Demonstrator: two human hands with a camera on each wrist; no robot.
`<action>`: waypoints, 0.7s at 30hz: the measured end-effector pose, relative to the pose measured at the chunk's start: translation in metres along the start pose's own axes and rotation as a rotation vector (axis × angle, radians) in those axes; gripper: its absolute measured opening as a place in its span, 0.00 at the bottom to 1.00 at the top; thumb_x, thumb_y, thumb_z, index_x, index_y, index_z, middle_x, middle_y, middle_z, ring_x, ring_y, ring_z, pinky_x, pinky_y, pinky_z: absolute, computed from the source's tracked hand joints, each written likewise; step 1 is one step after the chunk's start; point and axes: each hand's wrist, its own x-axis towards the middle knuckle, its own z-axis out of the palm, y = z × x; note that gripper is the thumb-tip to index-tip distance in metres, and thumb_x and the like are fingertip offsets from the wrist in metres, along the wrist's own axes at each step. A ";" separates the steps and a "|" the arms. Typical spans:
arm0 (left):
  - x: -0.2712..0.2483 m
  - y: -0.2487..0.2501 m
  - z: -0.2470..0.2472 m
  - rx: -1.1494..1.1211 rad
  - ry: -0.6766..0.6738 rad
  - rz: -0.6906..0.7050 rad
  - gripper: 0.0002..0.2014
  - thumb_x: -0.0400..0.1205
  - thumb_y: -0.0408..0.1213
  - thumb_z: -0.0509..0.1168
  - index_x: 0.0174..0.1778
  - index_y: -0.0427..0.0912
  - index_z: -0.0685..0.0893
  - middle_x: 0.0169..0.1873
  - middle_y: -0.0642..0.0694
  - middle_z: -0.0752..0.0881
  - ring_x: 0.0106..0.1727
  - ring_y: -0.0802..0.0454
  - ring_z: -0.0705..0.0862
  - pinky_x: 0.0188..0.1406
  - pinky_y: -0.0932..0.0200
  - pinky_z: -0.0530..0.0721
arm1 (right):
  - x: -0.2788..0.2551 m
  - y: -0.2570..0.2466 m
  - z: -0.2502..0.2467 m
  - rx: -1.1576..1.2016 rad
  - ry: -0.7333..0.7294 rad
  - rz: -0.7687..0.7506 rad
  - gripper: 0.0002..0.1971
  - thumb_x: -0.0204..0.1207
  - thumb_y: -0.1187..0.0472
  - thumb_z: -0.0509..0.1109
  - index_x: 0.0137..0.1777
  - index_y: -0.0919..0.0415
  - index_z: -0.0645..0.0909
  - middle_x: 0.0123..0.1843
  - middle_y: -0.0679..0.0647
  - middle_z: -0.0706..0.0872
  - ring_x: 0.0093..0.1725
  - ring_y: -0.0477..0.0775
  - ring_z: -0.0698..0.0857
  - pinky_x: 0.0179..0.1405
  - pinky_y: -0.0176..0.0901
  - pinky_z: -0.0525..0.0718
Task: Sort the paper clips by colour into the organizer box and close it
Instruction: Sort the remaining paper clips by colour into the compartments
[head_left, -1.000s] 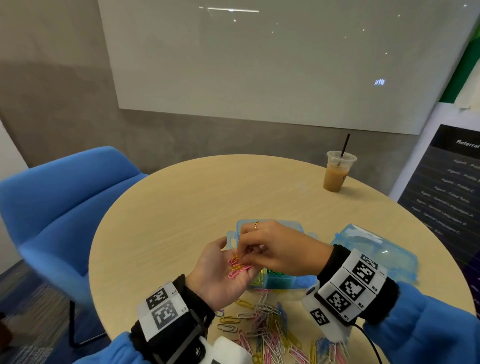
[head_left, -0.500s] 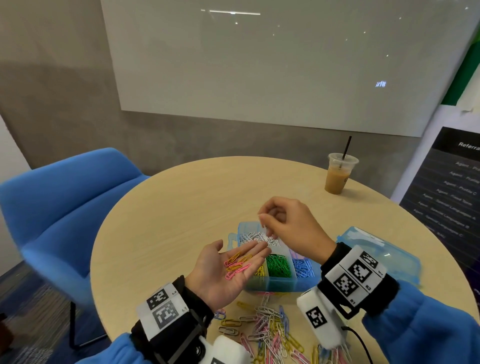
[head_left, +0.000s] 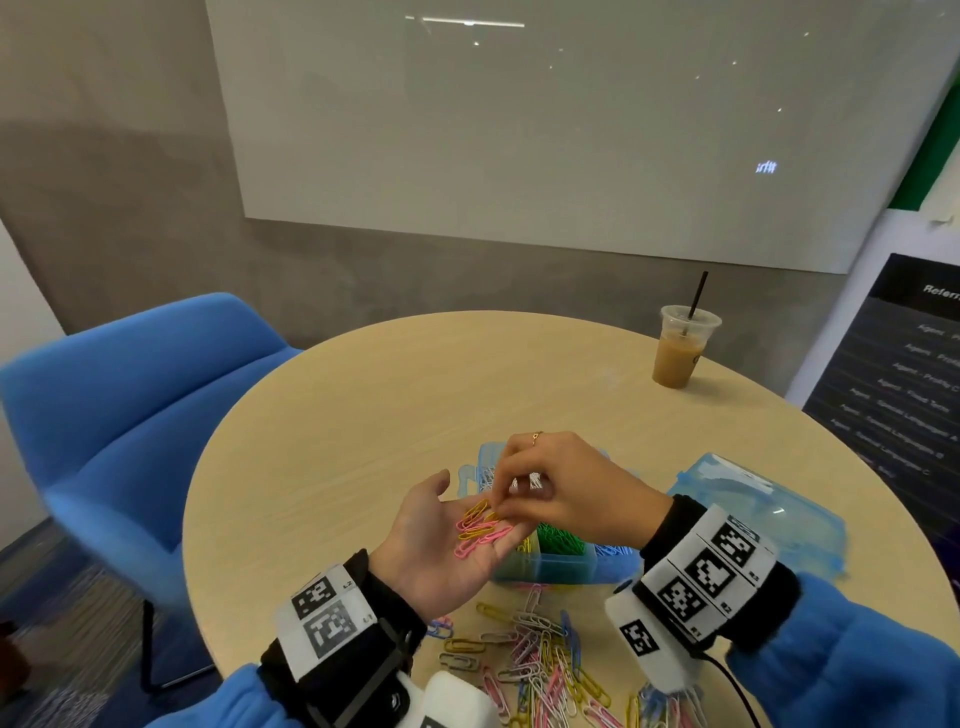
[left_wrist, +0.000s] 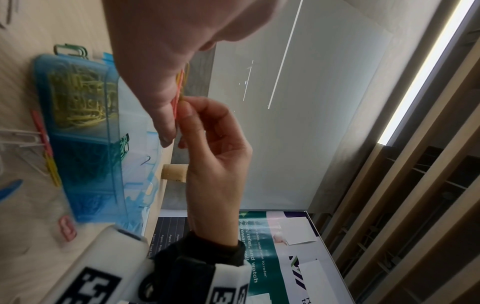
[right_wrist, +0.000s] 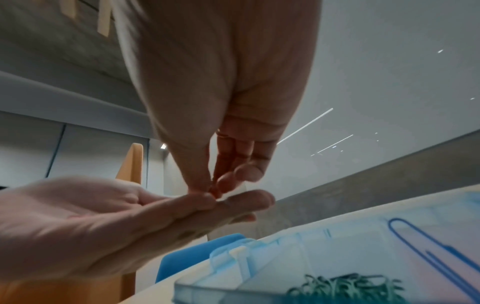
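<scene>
My left hand (head_left: 441, 545) lies palm up and flat just left of the open blue organizer box (head_left: 550, 569), with a few pink and yellow paper clips (head_left: 480, 527) on its fingers. My right hand (head_left: 501, 512) reaches down onto them, and its thumb and fingertips pinch a yellow clip. In the left wrist view the right hand (left_wrist: 187, 111) pinches at the clips' edge. The box holds yellow, green and blue clips in its front compartments and white ones behind. A loose mixed pile of clips (head_left: 540, 660) lies on the table near me.
The box's clear blue lid (head_left: 748, 509) lies open to the right. An iced coffee cup (head_left: 680, 353) with a straw stands at the far right of the round wooden table (head_left: 389, 415). A blue chair (head_left: 130, 415) stands on the left.
The right hand lifted from the left palm to above the box's back compartment, then came back down onto the clips in the palm. The left hand stayed in place.
</scene>
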 end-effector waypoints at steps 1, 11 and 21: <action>0.000 0.000 0.000 -0.004 -0.006 -0.003 0.38 0.89 0.54 0.45 0.66 0.13 0.71 0.71 0.25 0.74 0.77 0.40 0.71 0.65 0.35 0.79 | 0.000 -0.001 -0.001 0.000 -0.002 -0.012 0.02 0.76 0.60 0.75 0.45 0.56 0.88 0.44 0.48 0.84 0.42 0.41 0.80 0.41 0.23 0.70; -0.001 -0.002 0.003 -0.002 -0.034 -0.015 0.36 0.89 0.52 0.47 0.63 0.13 0.73 0.53 0.25 0.83 0.56 0.35 0.83 0.47 0.27 0.79 | 0.003 -0.007 0.007 0.019 0.008 -0.110 0.04 0.77 0.62 0.74 0.49 0.60 0.87 0.42 0.52 0.85 0.41 0.44 0.79 0.42 0.28 0.74; -0.001 -0.005 0.003 -0.038 -0.042 -0.032 0.35 0.89 0.53 0.48 0.55 0.16 0.77 0.42 0.30 0.84 0.42 0.38 0.85 0.46 0.39 0.86 | 0.004 -0.007 0.007 0.064 0.008 -0.093 0.04 0.76 0.62 0.75 0.48 0.60 0.86 0.44 0.51 0.83 0.43 0.45 0.79 0.44 0.31 0.75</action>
